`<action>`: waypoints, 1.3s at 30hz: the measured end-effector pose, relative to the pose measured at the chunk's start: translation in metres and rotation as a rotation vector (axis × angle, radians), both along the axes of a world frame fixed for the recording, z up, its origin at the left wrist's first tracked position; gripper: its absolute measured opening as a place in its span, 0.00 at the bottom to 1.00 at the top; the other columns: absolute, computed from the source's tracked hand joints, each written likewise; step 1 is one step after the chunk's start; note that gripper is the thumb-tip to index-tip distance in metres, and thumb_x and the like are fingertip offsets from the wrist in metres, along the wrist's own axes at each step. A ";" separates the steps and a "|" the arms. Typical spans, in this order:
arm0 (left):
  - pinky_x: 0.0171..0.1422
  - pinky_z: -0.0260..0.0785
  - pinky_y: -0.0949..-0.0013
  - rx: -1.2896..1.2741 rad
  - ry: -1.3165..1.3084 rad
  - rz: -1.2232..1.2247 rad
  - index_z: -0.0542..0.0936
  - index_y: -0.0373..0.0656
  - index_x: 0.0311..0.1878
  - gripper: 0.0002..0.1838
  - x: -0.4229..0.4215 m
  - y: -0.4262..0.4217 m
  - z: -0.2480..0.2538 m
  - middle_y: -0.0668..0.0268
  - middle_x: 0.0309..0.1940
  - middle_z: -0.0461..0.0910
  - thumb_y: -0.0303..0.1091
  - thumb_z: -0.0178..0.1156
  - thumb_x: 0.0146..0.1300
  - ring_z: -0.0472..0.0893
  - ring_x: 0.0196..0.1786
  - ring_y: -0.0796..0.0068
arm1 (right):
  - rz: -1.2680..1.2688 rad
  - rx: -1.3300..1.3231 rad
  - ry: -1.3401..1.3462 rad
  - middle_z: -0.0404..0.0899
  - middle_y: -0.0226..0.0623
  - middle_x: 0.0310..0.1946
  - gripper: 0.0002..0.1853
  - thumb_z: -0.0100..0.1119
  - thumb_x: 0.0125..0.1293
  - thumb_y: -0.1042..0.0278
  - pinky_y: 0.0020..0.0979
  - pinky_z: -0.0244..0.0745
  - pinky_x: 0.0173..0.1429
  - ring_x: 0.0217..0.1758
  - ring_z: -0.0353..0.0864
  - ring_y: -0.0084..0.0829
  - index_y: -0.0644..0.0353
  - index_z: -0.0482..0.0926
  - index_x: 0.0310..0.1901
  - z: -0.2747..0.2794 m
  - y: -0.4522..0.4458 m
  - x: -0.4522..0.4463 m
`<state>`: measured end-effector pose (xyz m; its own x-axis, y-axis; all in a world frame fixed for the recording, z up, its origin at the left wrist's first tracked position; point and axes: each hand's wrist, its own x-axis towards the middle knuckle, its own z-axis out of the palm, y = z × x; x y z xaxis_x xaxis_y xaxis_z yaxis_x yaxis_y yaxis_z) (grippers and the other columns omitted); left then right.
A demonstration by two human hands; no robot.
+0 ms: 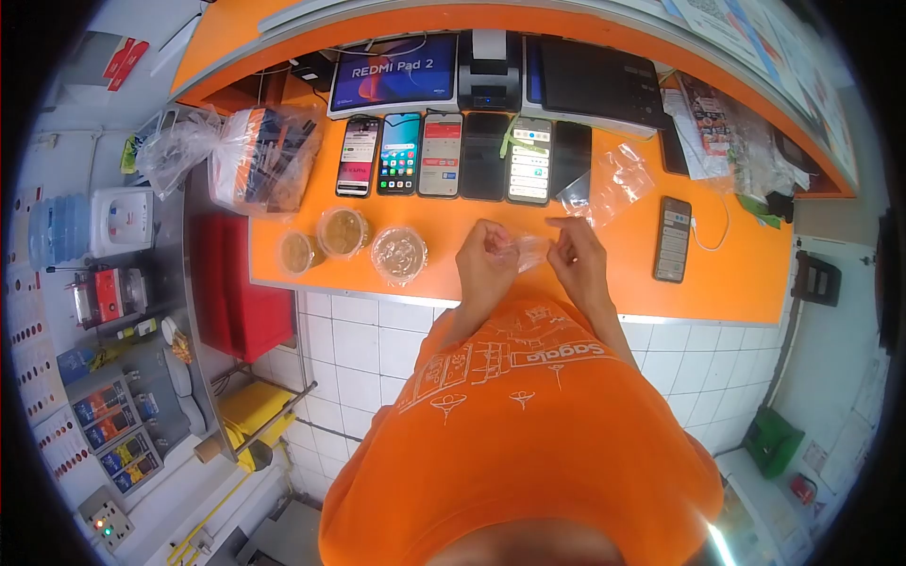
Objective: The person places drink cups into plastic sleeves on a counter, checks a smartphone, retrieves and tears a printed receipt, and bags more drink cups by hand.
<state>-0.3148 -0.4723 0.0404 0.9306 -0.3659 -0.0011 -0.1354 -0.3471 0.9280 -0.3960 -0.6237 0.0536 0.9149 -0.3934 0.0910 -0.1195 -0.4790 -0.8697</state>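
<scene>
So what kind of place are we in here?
Probably a small shop's order counter: an orange counter with a row of phones beneath a small printer, lidded cups and a bagged package beside them.

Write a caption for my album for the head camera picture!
Two hands hold clear plastic over an orange counter, near phones and three tubs.

bright, fairly even light | glare streaks on the clear plastic bag [618,184] and tub lid [400,255] | phone screens [399,156] glowing | heavy fisheye, edges bowed, corners black | fine print kinda soft | white hotspot bottom right
</scene>
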 end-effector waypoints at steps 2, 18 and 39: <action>0.39 0.72 0.71 0.022 -0.099 0.061 0.77 0.40 0.45 0.13 0.005 -0.002 0.010 0.65 0.36 0.80 0.21 0.64 0.57 0.77 0.32 0.75 | -0.155 -0.114 -0.064 0.71 0.31 0.35 0.23 0.63 0.60 0.87 0.21 0.71 0.32 0.31 0.72 0.19 0.61 0.75 0.58 0.001 0.003 0.002; 0.32 0.58 0.83 -0.453 0.171 0.251 0.64 0.45 0.32 0.19 0.014 -0.007 -0.019 0.73 0.29 0.64 0.17 0.66 0.53 0.64 0.29 0.88 | -0.231 0.586 -0.195 0.62 0.20 0.24 0.24 0.65 0.61 0.83 0.16 0.59 0.35 0.28 0.62 0.13 0.58 0.72 0.57 -0.023 0.018 0.032; 0.37 0.72 0.72 -0.160 -0.146 0.042 0.81 0.40 0.44 0.18 0.019 -0.010 0.014 0.64 0.41 0.80 0.19 0.70 0.47 0.80 0.36 0.73 | 0.039 1.430 0.020 0.75 0.41 0.57 0.24 0.51 0.76 0.70 0.33 0.81 0.62 0.57 0.80 0.31 0.60 0.63 0.70 -0.030 -0.014 0.047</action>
